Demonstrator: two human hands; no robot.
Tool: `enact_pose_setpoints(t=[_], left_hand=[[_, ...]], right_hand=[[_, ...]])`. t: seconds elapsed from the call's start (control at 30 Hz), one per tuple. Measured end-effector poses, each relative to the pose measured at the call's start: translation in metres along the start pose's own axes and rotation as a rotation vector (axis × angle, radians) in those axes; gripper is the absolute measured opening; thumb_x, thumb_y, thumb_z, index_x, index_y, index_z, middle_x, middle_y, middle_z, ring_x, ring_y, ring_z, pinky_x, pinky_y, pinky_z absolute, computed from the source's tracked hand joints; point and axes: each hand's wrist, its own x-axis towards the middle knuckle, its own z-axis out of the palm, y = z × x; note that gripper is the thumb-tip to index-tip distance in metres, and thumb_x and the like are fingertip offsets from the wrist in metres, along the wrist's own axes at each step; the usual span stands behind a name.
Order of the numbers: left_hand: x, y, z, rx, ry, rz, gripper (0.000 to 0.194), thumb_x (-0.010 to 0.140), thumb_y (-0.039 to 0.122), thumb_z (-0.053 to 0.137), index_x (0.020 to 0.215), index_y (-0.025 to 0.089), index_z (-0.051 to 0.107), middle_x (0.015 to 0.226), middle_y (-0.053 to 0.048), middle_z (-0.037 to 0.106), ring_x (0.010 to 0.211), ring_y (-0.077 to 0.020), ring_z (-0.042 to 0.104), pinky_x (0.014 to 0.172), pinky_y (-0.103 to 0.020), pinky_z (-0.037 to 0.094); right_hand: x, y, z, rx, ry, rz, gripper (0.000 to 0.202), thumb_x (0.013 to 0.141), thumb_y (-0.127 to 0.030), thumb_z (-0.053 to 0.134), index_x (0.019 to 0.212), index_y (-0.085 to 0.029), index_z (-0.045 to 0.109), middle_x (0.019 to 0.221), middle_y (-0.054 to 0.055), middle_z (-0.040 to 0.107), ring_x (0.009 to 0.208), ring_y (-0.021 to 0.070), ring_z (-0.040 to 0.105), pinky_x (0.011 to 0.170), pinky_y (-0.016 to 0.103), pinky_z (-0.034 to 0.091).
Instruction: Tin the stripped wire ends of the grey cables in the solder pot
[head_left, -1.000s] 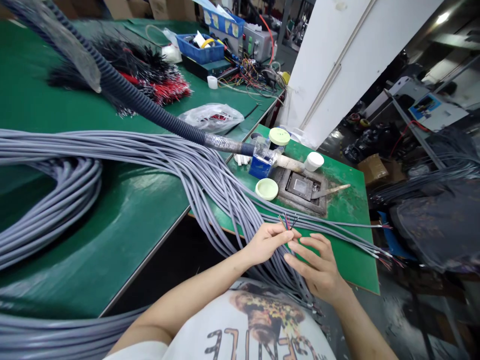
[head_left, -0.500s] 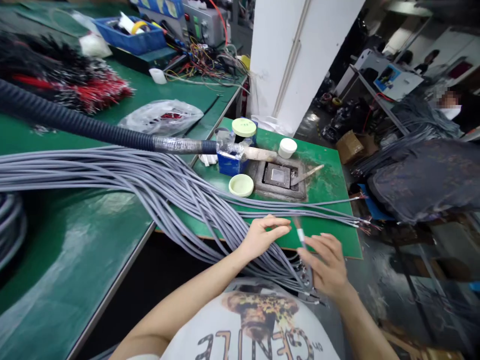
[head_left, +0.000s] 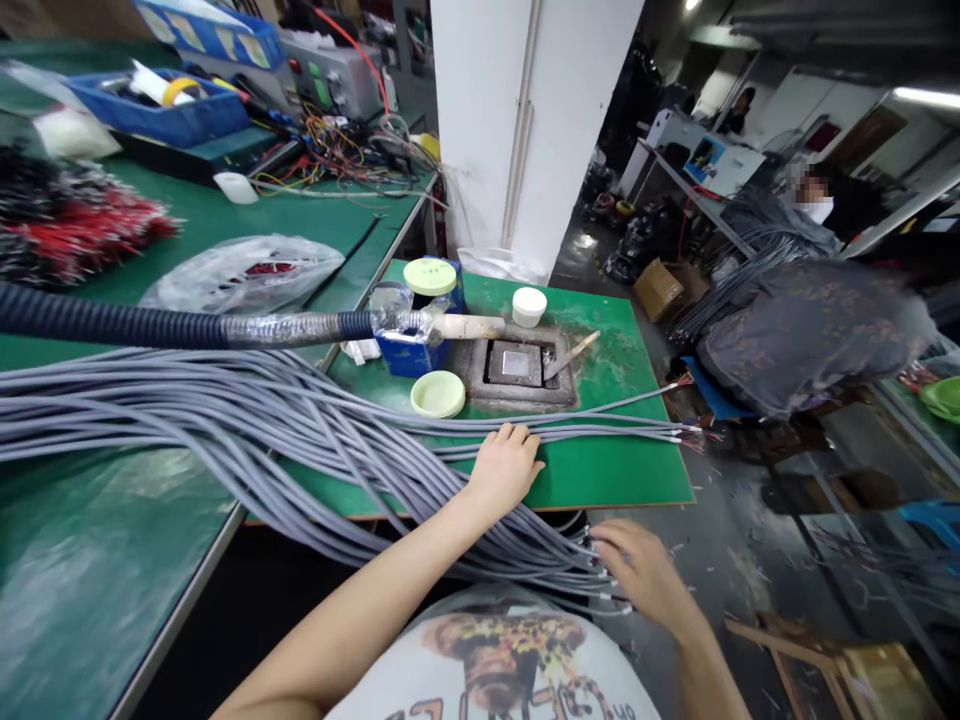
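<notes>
Hose [head_left: 292,329]: crosses the green table's [head_left: 615,475] left edge, its pale end beside the square pot [head_left: 517,397].
White tub [head_left: 529,305]: near the far edge.
Grey cables [head_left: 360,415]: some tips overhang the right edge, the main bundle the near edge.
Left hand [head_left: 505,465]: fingers close together, bent onto cables.
Right hand [head_left: 637,565]: fingers narrow, at the bundle's ends; grip unclear.

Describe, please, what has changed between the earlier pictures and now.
The left hand let go of one cable's wires and moved forward to the cables on the board. The right hand dropped to the cable ends nearer the body; its grip is unclear. The view turned right. The tub and stick stayed in place.
</notes>
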Motion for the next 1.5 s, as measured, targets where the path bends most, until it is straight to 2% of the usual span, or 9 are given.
enact_pose_setpoints(t=[0.23,0.47,0.6,0.73,0.9,0.97,1.17,1.33,1.5], left_hand=[[0.015,0.006,-0.005,0.010,-0.103,0.009,0.014,0.084,0.022,0.054,0.090,0.010,0.061,0.092,-0.015,0.062,0.093,-0.0290,0.057,0.079,-0.039,0.042],[0.013,0.002,-0.017,-0.238,-0.180,0.006,0.017,0.089,0.024,0.047,0.099,0.017,0.059,0.087,-0.006,0.067,0.082,-0.0207,0.063,0.070,-0.028,0.043],[0.010,0.001,-0.026,-0.446,-0.182,0.028,0.028,0.092,0.038,0.043,0.086,0.021,0.064,0.078,-0.002,0.067,0.071,-0.0174,0.061,0.063,-0.026,0.041],[0.009,-0.002,-0.022,-0.532,-0.141,0.074,0.033,0.092,0.041,0.044,0.083,0.019,0.066,0.089,-0.005,0.068,0.086,-0.0190,0.061,0.080,-0.028,0.044],[0.004,-0.007,-0.012,-0.631,-0.101,0.084,0.031,0.088,0.042,0.053,0.107,0.020,0.065,0.115,-0.007,0.064,0.107,-0.0227,0.055,0.098,-0.036,0.038],[0.002,-0.005,-0.015,-0.758,-0.091,0.059,0.037,0.085,0.041,0.057,0.114,0.020,0.062,0.118,-0.008,0.063,0.106,-0.0225,0.055,0.096,-0.036,0.039],[-0.008,0.010,-0.035,-1.374,-0.036,-0.050,0.036,0.082,0.041,0.063,0.106,0.016,0.069,0.093,-0.008,0.067,0.083,-0.0170,0.058,0.077,-0.027,0.044],[-0.022,0.012,-0.044,-1.640,0.016,-0.218,0.027,0.077,0.040,0.069,0.083,0.015,0.075,0.079,-0.006,0.068,0.070,-0.0132,0.055,0.070,-0.024,0.043],[-0.035,0.016,-0.049,-1.837,-0.210,-0.037,0.029,0.077,0.040,0.070,0.080,0.012,0.074,0.064,-0.004,0.061,0.056,-0.0108,0.053,0.060,-0.024,0.042]], right_hand=[[0.049,-0.017,0.053,0.993,-0.237,0.208,0.039,0.082,-0.040,0.059,0.110,-0.013,0.059,0.085,0.009,0.071,0.054,0.0126,0.061,0.044,0.022,0.046],[0.079,-0.021,0.052,1.528,-0.060,0.222,0.039,0.081,-0.030,0.062,0.116,-0.018,0.050,0.099,0.009,0.070,0.058,0.0131,0.063,0.042,0.022,0.046],[0.088,-0.015,0.033,1.644,0.194,0.197,0.030,0.082,-0.028,0.063,0.109,-0.019,0.056,0.097,0.005,0.069,0.066,0.0111,0.063,0.050,0.021,0.047],[0.090,-0.002,0.005,1.667,0.559,0.169,0.023,0.082,-0.034,0.062,0.098,-0.019,0.060,0.094,0.003,0.069,0.067,0.0099,0.061,0.055,0.022,0.047],[0.066,0.003,-0.029,1.195,0.993,-0.042,0.033,0.087,-0.042,0.052,0.112,-0.020,0.058,0.075,0.002,0.068,0.057,0.0112,0.055,0.053,0.024,0.041],[0.051,-0.002,-0.035,0.912,0.881,-0.059,0.035,0.089,-0.041,0.051,0.110,-0.016,0.060,0.060,0.001,0.062,0.054,0.0117,0.052,0.052,0.023,0.038],[0.024,-0.047,-0.034,0.315,0.012,-0.079,0.035,0.094,-0.037,0.040,0.106,-0.015,0.063,0.054,-0.003,0.053,0.051,0.0103,0.046,0.055,0.024,0.036],[0.028,-0.078,-0.037,0.110,-0.181,-0.189,0.036,0.094,-0.035,0.039,0.076,-0.018,0.064,0.057,-0.001,0.058,0.060,0.0116,0.053,0.065,0.024,0.039],[0.041,-0.086,-0.027,0.349,-0.291,-0.210,0.044,0.094,-0.042,0.040,0.066,-0.016,0.063,0.052,0.000,0.062,0.049,0.0091,0.051,0.057,0.022,0.038]])
